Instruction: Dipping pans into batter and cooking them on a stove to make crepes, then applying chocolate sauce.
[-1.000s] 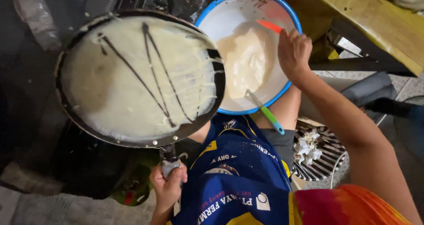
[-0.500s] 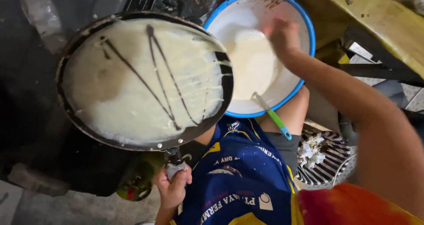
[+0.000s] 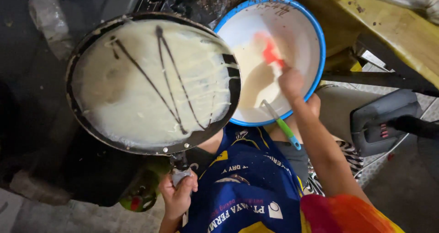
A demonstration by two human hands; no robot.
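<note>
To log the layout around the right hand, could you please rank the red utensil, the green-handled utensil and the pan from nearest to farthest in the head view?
From the right hand:
1. Red utensil: in its grip, inside the bowl.
2. Green-handled utensil: just below, across the rim.
3. Pan: far left.

I count one black pan (image 3: 153,84), one blue-rimmed bowl (image 3: 315,27), two utensils: red spatula (image 3: 270,54), green-handled spoon (image 3: 282,125).

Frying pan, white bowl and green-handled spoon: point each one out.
Frying pan (image 3: 151,84): head view, on the pale batter spread across its middle.
White bowl (image 3: 299,29): head view, on its bare inner wall.
Green-handled spoon (image 3: 282,126): head view, on the green handle over the bowl's rim.
</note>
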